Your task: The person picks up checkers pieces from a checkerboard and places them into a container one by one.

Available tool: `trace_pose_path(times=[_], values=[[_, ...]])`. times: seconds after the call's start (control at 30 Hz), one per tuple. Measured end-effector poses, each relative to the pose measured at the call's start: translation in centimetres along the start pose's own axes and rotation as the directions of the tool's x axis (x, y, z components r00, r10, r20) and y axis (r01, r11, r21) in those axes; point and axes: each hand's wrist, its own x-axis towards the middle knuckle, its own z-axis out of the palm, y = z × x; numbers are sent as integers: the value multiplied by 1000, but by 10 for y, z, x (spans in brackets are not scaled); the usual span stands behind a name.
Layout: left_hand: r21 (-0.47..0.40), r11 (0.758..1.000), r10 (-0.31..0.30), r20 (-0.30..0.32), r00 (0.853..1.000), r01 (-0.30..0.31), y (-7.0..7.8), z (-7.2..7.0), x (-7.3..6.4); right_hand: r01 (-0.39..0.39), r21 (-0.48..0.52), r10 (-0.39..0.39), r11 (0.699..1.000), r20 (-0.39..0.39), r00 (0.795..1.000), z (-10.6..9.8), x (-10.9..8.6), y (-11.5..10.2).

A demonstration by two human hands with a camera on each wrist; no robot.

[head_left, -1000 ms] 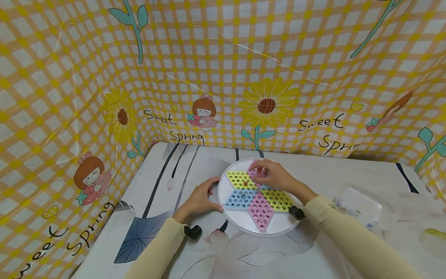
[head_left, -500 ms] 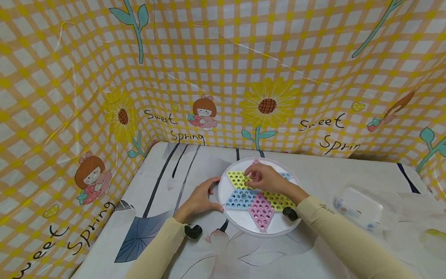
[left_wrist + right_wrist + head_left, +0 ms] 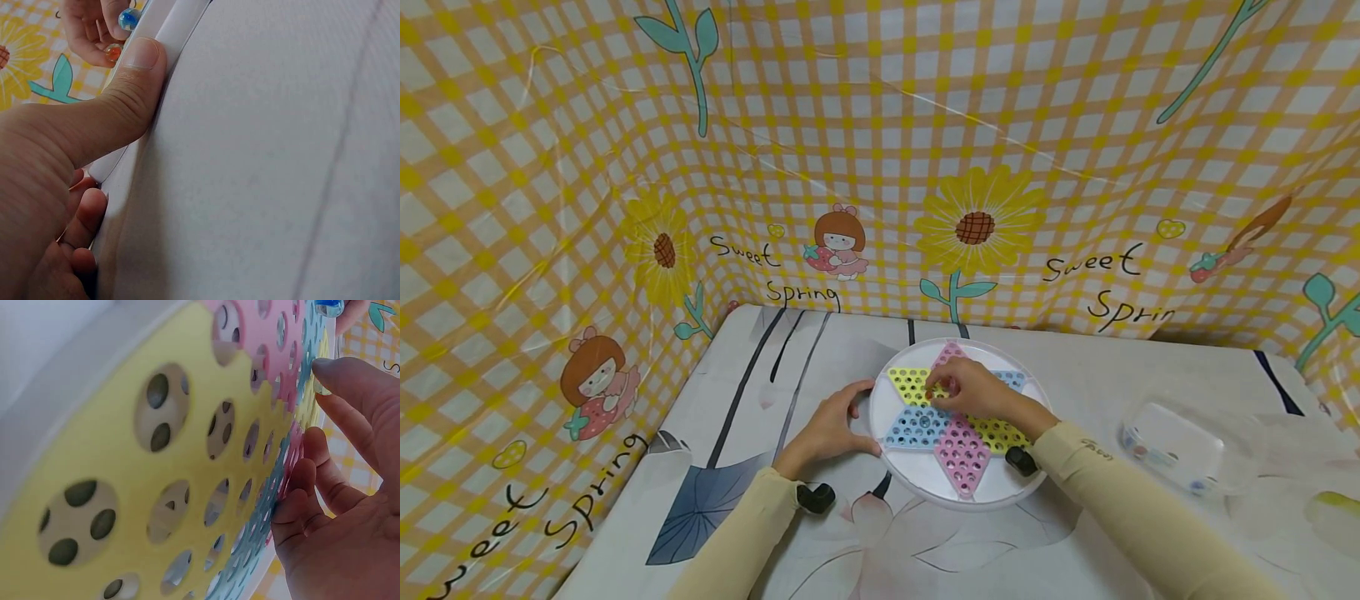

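Observation:
A round white Chinese checkers board point(image 3: 917, 482) with yellow, blue and pink star points full of holes lies on the table. My left hand point(image 3: 829, 427) grips its left rim, the thumb point(image 3: 142, 59) along the edge and other fingers curled beside it. Over the yellow point at the upper left, my right hand point(image 3: 973, 392) pinches a small orange-red marble point(image 3: 113, 52) between thumb and forefinger. In the right wrist view its other fingers are curled close to the board. A blue marble point(image 3: 129, 19) sits in the blue section.
A translucent plastic box point(image 3: 1180, 450) stands at the right, beyond the right forearm. The patterned tablecloth point(image 3: 775, 358) covers the table, and a checked yellow curtain point(image 3: 887, 125) rises along its back and left.
My right hand has moved left from the pink far point to the yellow point and taken hold of the orange-red marble there. The left hand has stayed at the rim.

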Motion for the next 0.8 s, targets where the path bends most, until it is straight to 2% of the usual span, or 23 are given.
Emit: trace_pose_path(times=[0.23, 0.5, 0.8], values=[[1, 1000, 11, 0, 1000, -11, -1, 0, 1, 13, -11, -13, 1000, -14, 1000, 2, 1, -1], [-2, 1000, -17, 4, 1000, 17, -1, 1, 1, 32, -4, -32, 999, -24, 999, 1, 0, -3], [-1, 1000, -22, 5, 1000, 22, -1, 1, 1, 21, -13, -22, 1000, -22, 1000, 2, 0, -2]])
